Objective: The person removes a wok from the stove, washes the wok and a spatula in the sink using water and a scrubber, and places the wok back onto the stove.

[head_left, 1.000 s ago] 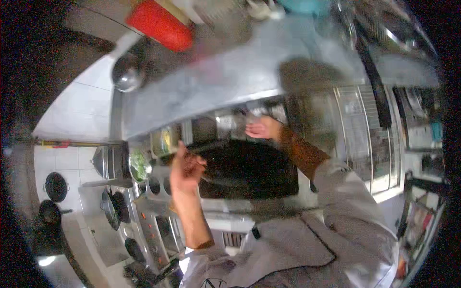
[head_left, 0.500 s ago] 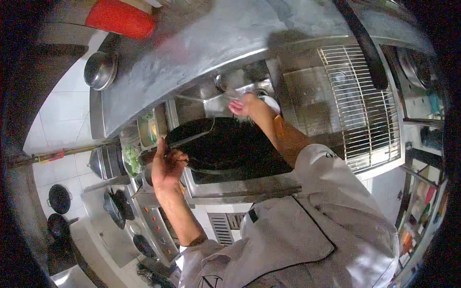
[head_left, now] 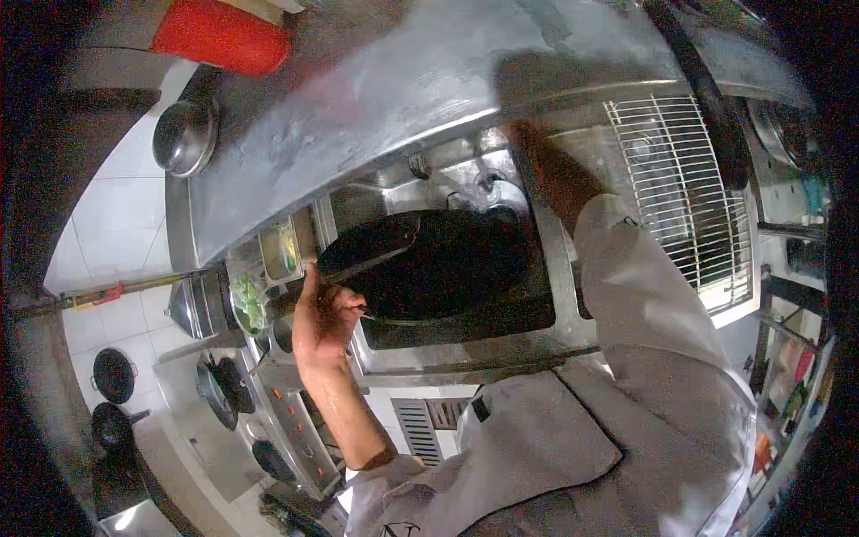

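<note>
A large black wok [head_left: 447, 259] sits in a metal sink [head_left: 394, 358], its inside dark. My left hand [head_left: 329, 322] is at the wok's left edge, fingers curled round its handle, thumb pointing up; the wrist looks wet. My right arm stretches forward past the sink's right side, and my right hand [head_left: 530, 139] is a dark blur near the metal ledge; its fingers and anything in them cannot be made out. Behind the wok, a shiny round metal piece [head_left: 503, 199] shows in the sink.
A wire rack [head_left: 684, 188] lies on the right. Above the sink runs a metal shelf [head_left: 385, 98] bearing a red container [head_left: 224, 36] and a metal bowl [head_left: 183, 139]. Food trays [head_left: 283, 252] and a bowl of greens [head_left: 249, 304] stand left of the sink.
My right hand has moved from above the wok forward and to the right, to the shaded ledge. My left hand stays at the wok's left edge. The blurred view has become sharper.
</note>
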A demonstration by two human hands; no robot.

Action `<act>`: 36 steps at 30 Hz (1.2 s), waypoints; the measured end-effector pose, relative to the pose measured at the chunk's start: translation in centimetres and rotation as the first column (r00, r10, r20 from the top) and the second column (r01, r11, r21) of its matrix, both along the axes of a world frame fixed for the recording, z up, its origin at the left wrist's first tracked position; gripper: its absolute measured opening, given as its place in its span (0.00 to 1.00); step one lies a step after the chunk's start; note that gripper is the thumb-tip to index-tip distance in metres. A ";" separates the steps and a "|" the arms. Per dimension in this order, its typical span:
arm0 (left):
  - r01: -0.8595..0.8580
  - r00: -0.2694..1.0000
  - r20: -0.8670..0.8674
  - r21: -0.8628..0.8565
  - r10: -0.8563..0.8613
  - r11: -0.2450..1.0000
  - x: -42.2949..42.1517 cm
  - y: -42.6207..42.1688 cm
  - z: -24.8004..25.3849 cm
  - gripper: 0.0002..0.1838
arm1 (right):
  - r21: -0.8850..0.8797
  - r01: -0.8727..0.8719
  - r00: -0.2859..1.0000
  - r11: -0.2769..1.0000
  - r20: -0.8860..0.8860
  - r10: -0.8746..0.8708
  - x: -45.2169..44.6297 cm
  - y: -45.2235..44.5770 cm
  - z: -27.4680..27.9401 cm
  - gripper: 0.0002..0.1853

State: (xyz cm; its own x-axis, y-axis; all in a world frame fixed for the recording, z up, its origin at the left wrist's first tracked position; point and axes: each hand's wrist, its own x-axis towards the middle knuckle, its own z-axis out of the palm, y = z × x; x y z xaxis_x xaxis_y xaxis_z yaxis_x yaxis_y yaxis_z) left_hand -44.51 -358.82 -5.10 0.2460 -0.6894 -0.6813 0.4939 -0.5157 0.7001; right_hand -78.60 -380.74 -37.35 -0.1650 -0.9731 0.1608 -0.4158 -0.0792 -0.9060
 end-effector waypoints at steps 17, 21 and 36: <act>-0.006 0.974 -0.227 0.042 0.015 0.999 3.1 2.2 -2.1 0.14 | 0.034 -0.467 0.884 0.884 0.055 0.465 6.0 8.8 -1.9 0.16; -0.023 0.964 -0.263 0.059 0.038 0.998 3.6 2.4 -2.2 0.14 | 0.094 -0.576 0.817 0.812 0.030 0.576 10.1 11.8 0.2 0.16; -0.044 0.983 -0.178 -0.003 0.042 0.999 2.6 3.3 -1.0 0.15 | 0.219 0.079 0.581 0.973 0.783 -0.223 12.1 4.5 1.1 0.14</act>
State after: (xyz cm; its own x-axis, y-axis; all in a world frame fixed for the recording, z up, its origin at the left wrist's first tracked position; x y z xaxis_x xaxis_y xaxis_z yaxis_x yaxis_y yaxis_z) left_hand -41.94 -355.52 -6.14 0.1508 -0.6855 -0.7122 0.6324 -0.4869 0.6025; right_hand -66.51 -376.22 -36.23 -0.3029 -0.9202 -0.2480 0.4858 0.0748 -0.8708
